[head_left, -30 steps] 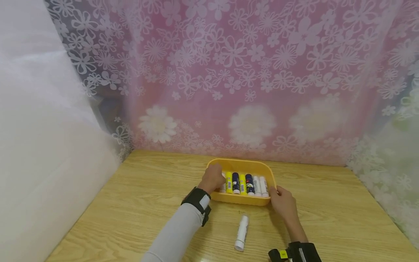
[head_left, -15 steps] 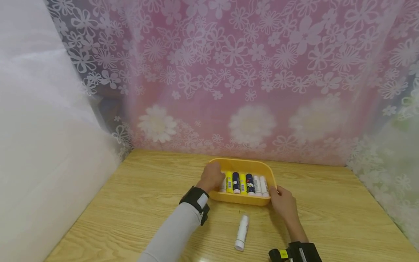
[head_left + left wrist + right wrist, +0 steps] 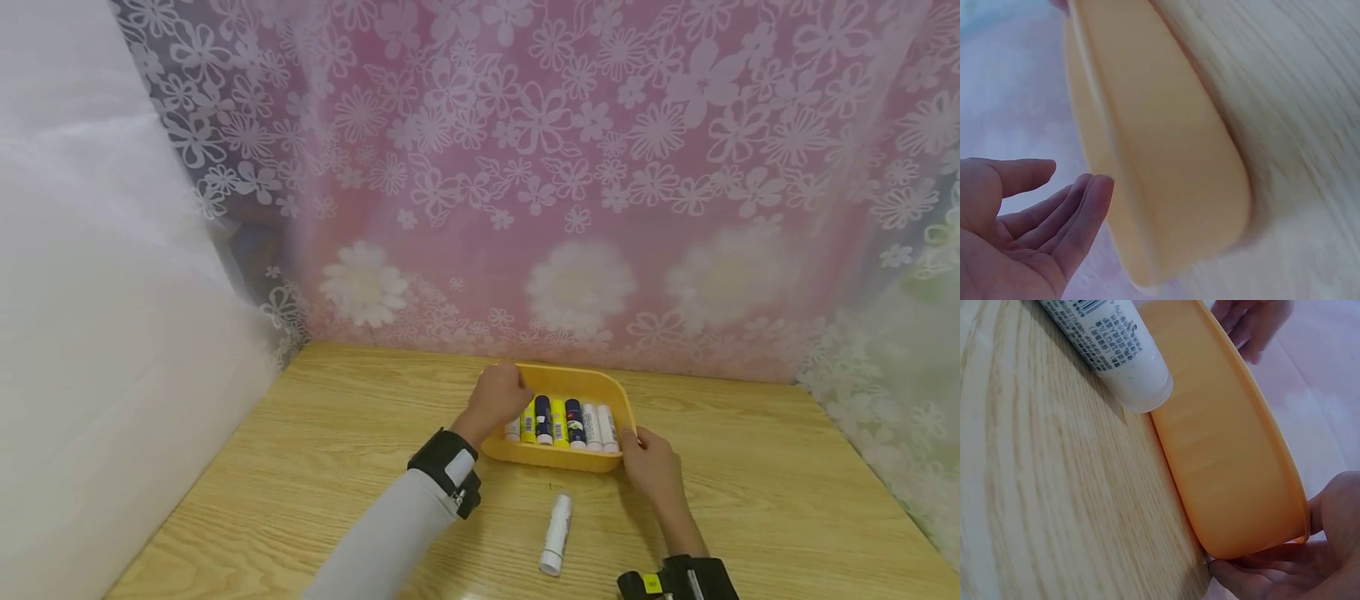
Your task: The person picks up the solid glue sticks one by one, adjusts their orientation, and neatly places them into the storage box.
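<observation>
A yellow plastic tray [image 3: 551, 459] holds a row of several glue sticks [image 3: 558, 422], white, yellow and navy, lying side by side. My left hand [image 3: 498, 400] hovers over the tray's left end with nothing in it; the left wrist view shows its fingers [image 3: 1088, 215] loosely extended by the rim, thumb apart. At the tray's right front corner, my right hand [image 3: 654, 468] grips the rim, thumb on one side and fingers against the outer wall, also seen in the right wrist view. One white glue stick [image 3: 557, 535] lies on the table in front of the tray.
The wood-grain table [image 3: 315, 467] runs back to a pink, white-flowered curtain [image 3: 480, 192]. A white sheet [image 3: 112, 350] hangs on the left, and a flowered sheet [image 3: 892, 400] closes the right side.
My left hand has lifted slightly and moved right, away from the tray's left rim, uncovering the leftmost white glue stick's lower end. The right hand keeps its grip in place.
</observation>
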A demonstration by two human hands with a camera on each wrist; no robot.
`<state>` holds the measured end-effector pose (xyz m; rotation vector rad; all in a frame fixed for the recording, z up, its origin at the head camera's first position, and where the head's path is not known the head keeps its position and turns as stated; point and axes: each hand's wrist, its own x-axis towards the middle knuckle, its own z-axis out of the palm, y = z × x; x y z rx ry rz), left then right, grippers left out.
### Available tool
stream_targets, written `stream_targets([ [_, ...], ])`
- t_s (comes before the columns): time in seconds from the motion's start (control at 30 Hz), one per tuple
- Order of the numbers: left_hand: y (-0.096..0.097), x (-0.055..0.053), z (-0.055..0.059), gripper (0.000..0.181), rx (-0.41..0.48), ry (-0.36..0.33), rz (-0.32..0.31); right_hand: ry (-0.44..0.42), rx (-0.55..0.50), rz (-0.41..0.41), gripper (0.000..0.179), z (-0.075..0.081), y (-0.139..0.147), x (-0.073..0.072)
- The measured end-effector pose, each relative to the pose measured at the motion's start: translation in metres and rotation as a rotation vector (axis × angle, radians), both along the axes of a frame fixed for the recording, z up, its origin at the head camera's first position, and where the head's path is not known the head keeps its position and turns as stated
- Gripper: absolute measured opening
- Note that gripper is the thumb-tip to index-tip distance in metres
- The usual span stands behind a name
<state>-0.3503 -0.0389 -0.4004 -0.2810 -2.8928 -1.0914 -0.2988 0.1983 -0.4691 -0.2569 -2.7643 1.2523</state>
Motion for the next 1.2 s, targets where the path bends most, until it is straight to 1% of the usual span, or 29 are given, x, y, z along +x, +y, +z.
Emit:
stream_targets([
  [0.07, 0.005, 0.005, 0.004, 0.047, -0.004, 0.002, -0.033, 0.001, 0.0, -0.001, 0.048, 0.0, 0.0, 0.0],
  [0.13, 0.01, 0.01, 0.008, 0.04, -0.009, -0.014, -0.061, 0.002, 0.004, 0.0, 0.048, 0.0, 0.0, 0.0],
  [0.23, 0.018, 0.019, 0.017, 0.028, -0.032, -0.024, -0.106, 0.002, 0.004, -0.001, 0.049, 0.0, 0.0, 0.0],
  [0.3, 0.023, 0.025, 0.022, 0.024, -0.056, -0.021, -0.146, 0.005, 0.008, -0.003, 0.049, -0.001, 0.001, -0.001],
  [0.4, 0.03, 0.032, 0.028, 0.02, -0.1, -0.006, -0.197, 0.008, 0.009, -0.007, 0.049, -0.002, 0.001, -0.002],
  [0.53, 0.036, 0.039, 0.031, 0.022, -0.157, -0.001, -0.241, 0.008, 0.013, -0.012, 0.048, -0.003, 0.002, -0.002],
  [0.7, 0.038, 0.045, 0.031, 0.036, -0.222, 0.03, -0.286, 0.006, 0.001, -0.006, 0.048, -0.002, 0.001, -0.001],
  [0.8, 0.038, 0.048, 0.029, 0.043, -0.244, 0.022, -0.312, -0.002, -0.011, 0.002, 0.049, -0.001, 0.001, 0.0],
  [0.93, 0.039, 0.052, 0.026, 0.044, -0.287, 0.01, -0.336, -0.006, -0.02, 0.001, 0.049, -0.001, 0.001, 0.0],
  [1.07, 0.038, 0.054, 0.023, 0.042, -0.324, 0.007, -0.335, 0.008, -0.011, -0.007, 0.047, -0.001, 0.001, -0.001],
  [1.2, 0.037, 0.055, 0.016, 0.037, -0.331, -0.023, -0.33, 0.001, -0.008, -0.007, 0.048, -0.002, 0.001, -0.001],
])
